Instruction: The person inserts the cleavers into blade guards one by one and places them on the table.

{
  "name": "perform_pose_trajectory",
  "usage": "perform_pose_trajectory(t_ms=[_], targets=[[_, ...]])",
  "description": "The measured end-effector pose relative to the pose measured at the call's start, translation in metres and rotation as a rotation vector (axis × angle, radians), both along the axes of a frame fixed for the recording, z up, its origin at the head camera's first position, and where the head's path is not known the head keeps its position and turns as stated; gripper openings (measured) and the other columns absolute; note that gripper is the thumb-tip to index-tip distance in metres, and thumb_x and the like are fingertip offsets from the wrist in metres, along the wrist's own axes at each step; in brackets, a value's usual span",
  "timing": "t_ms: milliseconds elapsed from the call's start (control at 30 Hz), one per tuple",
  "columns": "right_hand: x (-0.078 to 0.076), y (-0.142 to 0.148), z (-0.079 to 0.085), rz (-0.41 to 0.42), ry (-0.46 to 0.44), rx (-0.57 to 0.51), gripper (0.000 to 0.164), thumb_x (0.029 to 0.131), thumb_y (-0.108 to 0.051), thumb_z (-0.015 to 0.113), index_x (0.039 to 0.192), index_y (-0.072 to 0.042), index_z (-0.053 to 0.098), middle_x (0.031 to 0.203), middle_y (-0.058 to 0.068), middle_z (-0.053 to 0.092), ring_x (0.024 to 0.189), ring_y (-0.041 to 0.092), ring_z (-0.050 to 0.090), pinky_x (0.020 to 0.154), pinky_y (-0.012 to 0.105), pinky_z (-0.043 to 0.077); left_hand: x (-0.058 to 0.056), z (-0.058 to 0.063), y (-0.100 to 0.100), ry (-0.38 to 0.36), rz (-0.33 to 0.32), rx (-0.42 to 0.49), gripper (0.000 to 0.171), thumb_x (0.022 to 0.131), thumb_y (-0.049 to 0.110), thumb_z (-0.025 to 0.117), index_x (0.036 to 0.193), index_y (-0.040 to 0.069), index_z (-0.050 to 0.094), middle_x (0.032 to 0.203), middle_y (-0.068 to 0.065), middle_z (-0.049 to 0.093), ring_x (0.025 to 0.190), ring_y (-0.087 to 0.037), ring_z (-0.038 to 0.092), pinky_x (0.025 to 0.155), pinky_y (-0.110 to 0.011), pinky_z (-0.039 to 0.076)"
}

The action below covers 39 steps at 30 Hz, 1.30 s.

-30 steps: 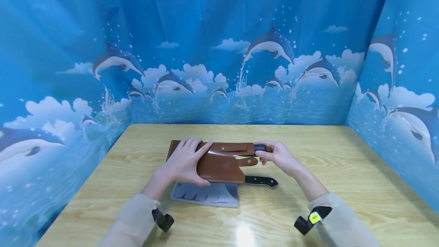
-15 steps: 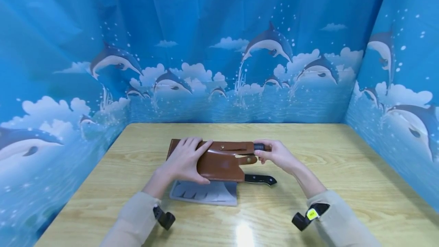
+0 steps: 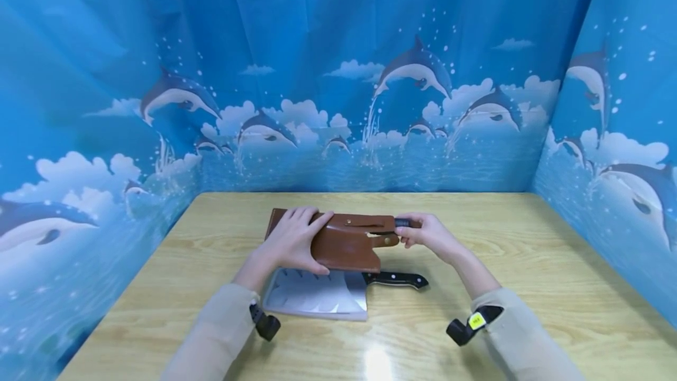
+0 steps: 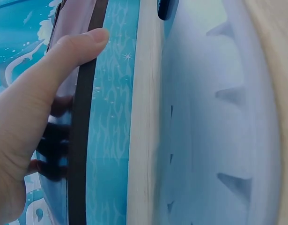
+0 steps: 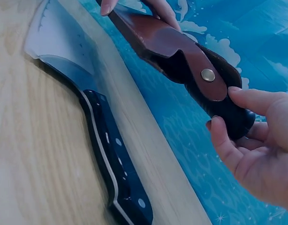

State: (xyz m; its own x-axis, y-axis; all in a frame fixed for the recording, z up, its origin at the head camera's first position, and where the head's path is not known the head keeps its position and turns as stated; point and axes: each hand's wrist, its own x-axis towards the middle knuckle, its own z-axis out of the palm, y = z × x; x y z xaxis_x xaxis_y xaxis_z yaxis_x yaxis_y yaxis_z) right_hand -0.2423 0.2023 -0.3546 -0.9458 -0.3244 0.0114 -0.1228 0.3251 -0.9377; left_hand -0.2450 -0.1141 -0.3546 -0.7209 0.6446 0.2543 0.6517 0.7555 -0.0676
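A brown leather knife sheath (image 3: 346,249) with a snap strap is raised over the table, tilted. My left hand (image 3: 296,240) grips its left part, thumb on the near edge and fingers over the far side. From the sheath's right end sticks a dark rounded handle (image 5: 223,112), which my right hand (image 3: 431,237) holds between thumb and fingers. Below lies a cleaver, its wide pale blade (image 3: 322,296) flat on the table and its black riveted handle (image 3: 396,279) pointing right. The left wrist view shows my left thumb (image 4: 83,47) on the sheath's dark edge. Whatever is inside the sheath is hidden.
The pale wooden table (image 3: 476,334) ends at a blue dolphin-print curtain (image 3: 317,151) at the back and both sides. The cleaver blade lies close in front of the left forearm.
Both hands have raised the sheath off the cleaver and moved it slightly away and right. More of the cleaver's blade and the base of its handle now show.
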Motion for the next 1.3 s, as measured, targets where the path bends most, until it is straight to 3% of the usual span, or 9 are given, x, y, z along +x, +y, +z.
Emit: perform_pose_trajectory(t_ms=[167, 333, 467, 633, 900, 1100, 1300], targets=[[-0.01, 0.004, -0.002, -0.03, -0.064, -0.067, 0.05, 0.091, -0.012, 0.058, 0.13, 0.014, 0.041, 0.091, 0.012, 0.062, 0.08, 0.024, 0.062, 0.073, 0.033, 0.053, -0.011, 0.003, 0.006, -0.019, 0.01, -0.027, 0.115, 0.054, 0.077, 0.066, 0.147, 0.019, 0.028, 0.133, -0.014, 0.042, 0.12, -0.03, 0.04, 0.1, -0.052, 0.029], [-0.023, 0.009, -0.001, -0.073, -0.09, -0.056, 0.051, 0.091, -0.015, 0.06, 0.132, 0.01, 0.042, 0.094, 0.01, 0.062, 0.083, 0.023, 0.061, 0.076, 0.034, 0.053, -0.025, 0.004, 0.013, -0.047, 0.017, -0.042, 0.115, 0.056, 0.074, 0.068, 0.147, 0.018, 0.027, 0.135, -0.016, 0.04, 0.121, -0.031, 0.039, 0.101, -0.051, 0.029], [-0.032, 0.01, 0.0, -0.088, -0.11, -0.035, 0.051, 0.091, -0.015, 0.059, 0.133, 0.009, 0.043, 0.099, 0.012, 0.062, 0.084, 0.024, 0.061, 0.081, 0.04, 0.051, -0.034, 0.001, 0.017, -0.084, 0.023, -0.037, 0.114, 0.057, 0.073, 0.069, 0.147, 0.017, 0.027, 0.136, -0.016, 0.039, 0.122, -0.031, 0.038, 0.101, -0.05, 0.03], [-0.041, 0.011, -0.006, -0.09, -0.117, -0.075, 0.049, 0.092, -0.01, 0.057, 0.131, 0.015, 0.04, 0.1, 0.015, 0.06, 0.079, 0.019, 0.061, 0.078, 0.034, 0.052, -0.042, -0.004, 0.022, -0.119, 0.045, -0.048, 0.114, 0.058, 0.073, 0.068, 0.147, 0.017, 0.026, 0.138, -0.016, 0.037, 0.124, -0.031, 0.037, 0.102, -0.049, 0.029], [-0.052, 0.013, -0.025, -0.128, -0.14, -0.125, 0.052, 0.09, -0.008, 0.059, 0.132, 0.016, 0.038, 0.099, 0.014, 0.062, 0.079, 0.019, 0.062, 0.077, 0.031, 0.052, -0.05, -0.016, 0.027, -0.174, 0.091, -0.058, 0.114, 0.058, 0.073, 0.068, 0.148, 0.019, 0.025, 0.141, -0.016, 0.035, 0.127, -0.032, 0.034, 0.103, -0.049, 0.028], [-0.058, 0.013, -0.035, -0.14, -0.142, -0.065, 0.053, 0.09, -0.012, 0.06, 0.132, 0.013, 0.041, 0.115, 0.027, 0.057, 0.091, 0.031, 0.06, 0.086, 0.04, 0.048, -0.053, -0.023, 0.026, -0.192, 0.097, -0.058, 0.113, 0.057, 0.074, 0.067, 0.147, 0.019, 0.027, 0.134, -0.012, 0.04, 0.121, -0.028, 0.039, 0.1, -0.046, 0.033], [-0.06, 0.007, -0.04, -0.173, -0.164, 0.005, 0.053, 0.088, -0.016, 0.063, 0.131, 0.011, 0.044, 0.116, 0.024, 0.058, 0.086, 0.023, 0.061, 0.082, 0.035, 0.051, -0.054, -0.027, 0.025, -0.243, 0.104, -0.075, 0.111, 0.057, 0.073, 0.068, 0.146, 0.018, 0.03, 0.128, -0.01, 0.044, 0.115, -0.026, 0.044, 0.096, -0.044, 0.037]])
